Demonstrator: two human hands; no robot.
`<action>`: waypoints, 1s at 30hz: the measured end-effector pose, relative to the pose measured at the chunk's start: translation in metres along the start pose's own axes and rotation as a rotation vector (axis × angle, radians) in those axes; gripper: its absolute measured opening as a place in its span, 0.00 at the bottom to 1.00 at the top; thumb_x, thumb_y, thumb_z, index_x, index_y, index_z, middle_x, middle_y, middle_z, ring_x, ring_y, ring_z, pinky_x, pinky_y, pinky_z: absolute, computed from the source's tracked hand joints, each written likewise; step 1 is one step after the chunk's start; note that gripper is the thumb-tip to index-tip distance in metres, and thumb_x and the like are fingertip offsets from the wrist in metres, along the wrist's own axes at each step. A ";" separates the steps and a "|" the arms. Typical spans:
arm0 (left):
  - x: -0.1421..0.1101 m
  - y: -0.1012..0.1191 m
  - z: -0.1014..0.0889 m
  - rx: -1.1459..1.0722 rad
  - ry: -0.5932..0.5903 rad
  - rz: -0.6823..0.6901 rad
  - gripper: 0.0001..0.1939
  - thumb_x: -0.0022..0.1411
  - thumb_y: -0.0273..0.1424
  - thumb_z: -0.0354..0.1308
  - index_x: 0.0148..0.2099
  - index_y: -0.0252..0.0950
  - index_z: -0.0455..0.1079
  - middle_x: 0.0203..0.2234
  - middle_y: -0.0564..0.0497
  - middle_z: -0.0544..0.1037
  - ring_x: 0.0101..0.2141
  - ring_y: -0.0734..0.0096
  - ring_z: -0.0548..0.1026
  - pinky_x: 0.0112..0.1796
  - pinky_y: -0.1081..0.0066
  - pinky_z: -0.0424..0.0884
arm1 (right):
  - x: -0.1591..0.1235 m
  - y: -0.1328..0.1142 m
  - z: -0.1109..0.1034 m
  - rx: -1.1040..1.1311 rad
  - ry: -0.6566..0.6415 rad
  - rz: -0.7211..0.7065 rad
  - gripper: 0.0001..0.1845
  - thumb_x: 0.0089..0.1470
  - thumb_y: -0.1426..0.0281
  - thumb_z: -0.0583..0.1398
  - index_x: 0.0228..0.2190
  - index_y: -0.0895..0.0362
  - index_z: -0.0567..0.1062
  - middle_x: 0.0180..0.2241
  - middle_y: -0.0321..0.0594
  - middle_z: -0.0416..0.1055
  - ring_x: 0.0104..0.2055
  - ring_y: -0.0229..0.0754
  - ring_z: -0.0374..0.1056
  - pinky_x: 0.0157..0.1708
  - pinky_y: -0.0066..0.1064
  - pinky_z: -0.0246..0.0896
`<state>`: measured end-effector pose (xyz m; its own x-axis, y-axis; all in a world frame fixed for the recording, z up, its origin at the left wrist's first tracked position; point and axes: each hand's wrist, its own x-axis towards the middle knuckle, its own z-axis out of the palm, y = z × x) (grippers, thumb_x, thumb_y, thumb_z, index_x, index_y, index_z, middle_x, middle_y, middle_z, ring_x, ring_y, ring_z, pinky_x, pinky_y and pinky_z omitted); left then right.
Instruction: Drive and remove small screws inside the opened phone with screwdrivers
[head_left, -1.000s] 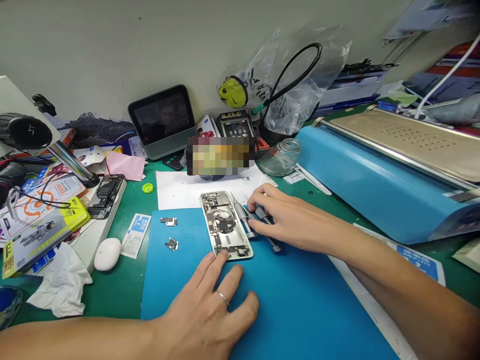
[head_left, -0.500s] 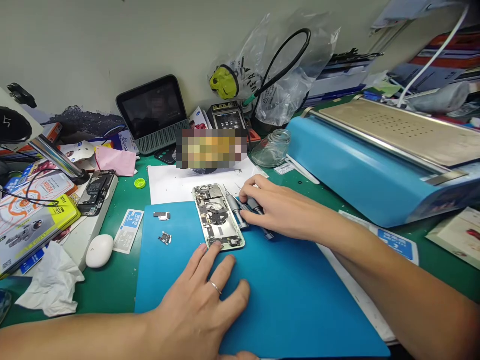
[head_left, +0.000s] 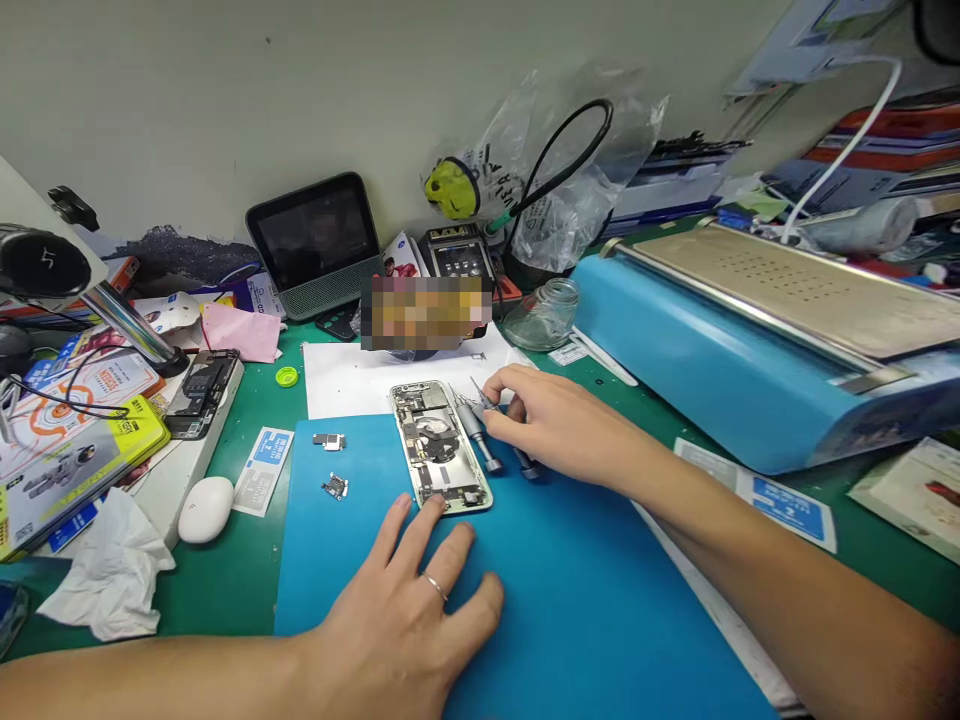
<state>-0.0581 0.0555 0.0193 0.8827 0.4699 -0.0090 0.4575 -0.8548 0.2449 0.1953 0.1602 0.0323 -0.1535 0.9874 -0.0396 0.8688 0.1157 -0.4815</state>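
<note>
An opened phone (head_left: 437, 455), its inner parts bare, lies on the blue mat (head_left: 600, 600). My left hand (head_left: 412, 605) is spread palm down, with a fingertip on the phone's lower end and a ring on one finger. To the right of the phone lies a grey screwdriver (head_left: 475, 430). My right hand (head_left: 544, 425) pinches another screwdriver (head_left: 486, 398) beside it; part of its handle is behind my fingers. Left of the phone, two small board pieces rest on the mat: a flat one (head_left: 328, 441) and a jagged one (head_left: 335, 486).
At the right stands a blue machine (head_left: 675, 350) with a metal top. A glass jar (head_left: 541, 318), a smart display (head_left: 315, 245) and a white sheet (head_left: 345, 375) are at the back. Boxes (head_left: 97, 460), crumpled tissue (head_left: 112, 570) and a white earbud case (head_left: 205, 509) crowd the left.
My right hand has drawn its fingers closer around a screwdriver beside the phone. The left hand keeps its place at the phone's lower end. The whole view has shifted slightly downward.
</note>
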 end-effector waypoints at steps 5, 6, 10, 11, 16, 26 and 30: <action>0.000 -0.001 0.001 -0.001 0.001 -0.006 0.40 0.71 0.60 0.54 0.70 0.36 0.62 0.68 0.33 0.66 0.69 0.24 0.57 0.64 0.28 0.55 | 0.001 0.003 -0.001 0.101 0.045 0.038 0.10 0.58 0.59 0.57 0.32 0.51 0.66 0.17 0.29 0.68 0.20 0.41 0.65 0.24 0.32 0.51; 0.000 -0.001 0.001 -0.005 0.000 -0.008 0.40 0.71 0.60 0.54 0.70 0.36 0.62 0.68 0.34 0.66 0.70 0.23 0.56 0.64 0.28 0.55 | 0.001 0.005 -0.001 0.122 0.061 0.045 0.10 0.57 0.58 0.58 0.32 0.51 0.66 0.16 0.28 0.68 0.19 0.41 0.64 0.23 0.32 0.50; 0.000 0.000 0.000 -0.009 -0.001 -0.004 0.40 0.71 0.60 0.55 0.70 0.35 0.62 0.68 0.33 0.66 0.69 0.22 0.57 0.64 0.28 0.55 | 0.002 0.010 -0.003 0.235 0.114 0.062 0.08 0.56 0.60 0.58 0.32 0.51 0.66 0.22 0.32 0.74 0.21 0.42 0.68 0.24 0.32 0.54; 0.001 0.000 0.000 -0.008 0.000 -0.005 0.40 0.70 0.60 0.55 0.70 0.35 0.62 0.68 0.33 0.66 0.69 0.22 0.57 0.64 0.28 0.55 | 0.002 0.010 -0.004 0.270 0.121 0.064 0.08 0.56 0.61 0.59 0.32 0.51 0.66 0.23 0.33 0.75 0.22 0.43 0.71 0.24 0.32 0.57; 0.002 0.002 -0.004 -0.025 -0.016 -0.019 0.40 0.69 0.59 0.57 0.69 0.34 0.63 0.67 0.32 0.66 0.69 0.23 0.56 0.65 0.28 0.52 | 0.003 0.010 -0.003 0.464 0.137 0.046 0.12 0.59 0.58 0.59 0.39 0.52 0.68 0.23 0.34 0.76 0.24 0.44 0.74 0.26 0.32 0.67; 0.002 0.002 -0.002 -0.042 0.024 -0.002 0.40 0.69 0.58 0.58 0.68 0.32 0.63 0.66 0.30 0.66 0.70 0.25 0.56 0.66 0.32 0.53 | -0.001 0.009 0.002 0.595 0.288 -0.059 0.27 0.65 0.57 0.58 0.62 0.49 0.70 0.35 0.36 0.71 0.21 0.34 0.64 0.18 0.28 0.59; 0.003 0.002 -0.002 -0.042 0.044 0.021 0.39 0.71 0.58 0.55 0.68 0.31 0.64 0.65 0.29 0.67 0.69 0.28 0.59 0.67 0.35 0.54 | -0.007 0.002 0.000 0.489 0.354 -0.177 0.18 0.57 0.56 0.67 0.45 0.52 0.80 0.38 0.40 0.76 0.30 0.39 0.71 0.26 0.30 0.64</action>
<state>-0.0545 0.0554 0.0213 0.8861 0.4618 0.0390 0.4331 -0.8550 0.2854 0.1976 0.1532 0.0315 -0.0376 0.9436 0.3291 0.5157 0.3004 -0.8024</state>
